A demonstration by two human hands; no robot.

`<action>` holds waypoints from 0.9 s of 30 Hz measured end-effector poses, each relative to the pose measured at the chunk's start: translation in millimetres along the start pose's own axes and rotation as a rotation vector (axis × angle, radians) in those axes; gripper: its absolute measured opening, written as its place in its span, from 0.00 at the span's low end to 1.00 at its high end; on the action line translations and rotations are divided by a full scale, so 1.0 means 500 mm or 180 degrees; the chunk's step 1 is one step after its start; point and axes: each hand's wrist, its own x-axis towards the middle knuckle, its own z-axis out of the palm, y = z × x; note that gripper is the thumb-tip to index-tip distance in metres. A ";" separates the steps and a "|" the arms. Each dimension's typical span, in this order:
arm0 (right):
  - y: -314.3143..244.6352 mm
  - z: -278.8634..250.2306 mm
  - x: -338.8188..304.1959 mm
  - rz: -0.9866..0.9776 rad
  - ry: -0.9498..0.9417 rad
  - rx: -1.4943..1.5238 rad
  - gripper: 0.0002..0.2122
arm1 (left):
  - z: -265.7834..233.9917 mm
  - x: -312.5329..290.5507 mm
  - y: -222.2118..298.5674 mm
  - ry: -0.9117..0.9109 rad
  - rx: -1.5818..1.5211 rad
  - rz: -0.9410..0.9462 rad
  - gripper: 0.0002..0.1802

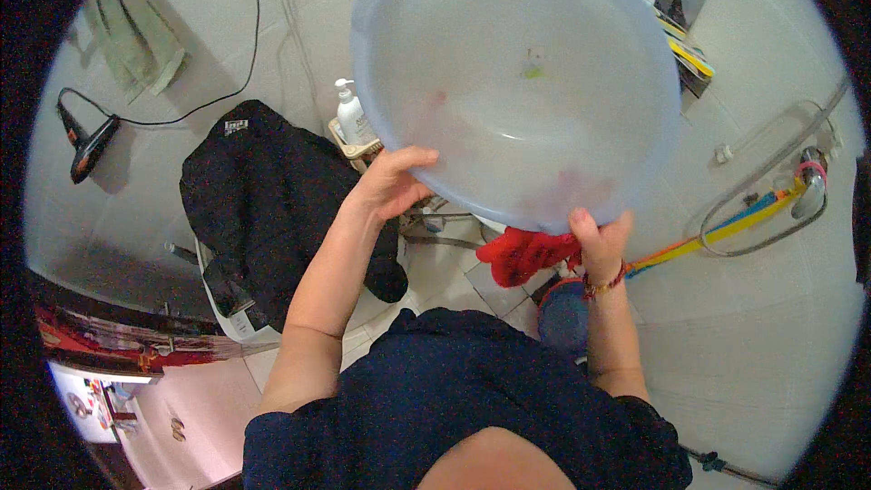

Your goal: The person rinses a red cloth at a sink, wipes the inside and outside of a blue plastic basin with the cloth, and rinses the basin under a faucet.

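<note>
A large, round, pale blue plastic basin (pixel 508 118) fills the upper middle of the head view, its inside facing me. My left hand (pixel 395 183) grips the near left rim, thumb over the edge and fingers underneath. On the near right rim, my right hand (pixel 601 240) holds it the same way, with a beaded bracelet at the wrist. Small green bits (pixel 532 71) show on the basin's bottom, along with faint reddish patches. Just below the rim beside my right hand is a red cloth item (pixel 522 256); whether that hand touches it is hidden.
Left of me, a black garment (pixel 272 191) lies heaped over a white fixture. A white pump bottle (pixel 352 116) stands behind it. A hair dryer (pixel 93 147) hangs on the left wall. At right are a tap (pixel 809 183) with hoses and, low down, a blue bucket (pixel 564 316).
</note>
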 end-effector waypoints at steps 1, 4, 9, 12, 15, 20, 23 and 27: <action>0.003 -0.005 0.007 0.0177 0.0031 0.0100 0.12 | 0.004 -0.006 -0.011 -0.0152 -0.0366 -0.0275 0.38; 0.020 -0.016 0.035 0.0633 -0.0101 0.0226 0.13 | -0.001 -0.007 -0.056 -0.0131 -0.0540 -0.0384 0.37; 0.098 -0.041 0.055 0.1525 -0.0016 0.0323 0.05 | -0.031 0.013 -0.087 0.0744 0.0021 0.0155 0.31; 0.063 -0.051 0.039 0.1507 0.0238 0.1541 0.06 | -0.056 0.026 -0.100 0.0938 0.0007 0.0265 0.29; -0.051 -0.018 0.088 0.0575 0.0122 0.2362 0.11 | -0.060 0.026 -0.124 0.0965 -0.0077 0.0111 0.27; -0.081 0.080 0.215 -0.1165 0.0086 0.1502 0.28 | -0.041 0.023 -0.169 0.0577 -0.0336 -0.0031 0.28; 0.050 0.141 0.188 -0.0856 -0.0169 -0.0940 0.39 | -0.020 0.008 -0.201 0.0545 -0.0538 -0.0212 0.24; 0.127 0.207 0.164 0.0371 0.0199 -0.1782 0.45 | -0.014 -0.014 -0.240 0.0556 -0.0421 -0.0422 0.23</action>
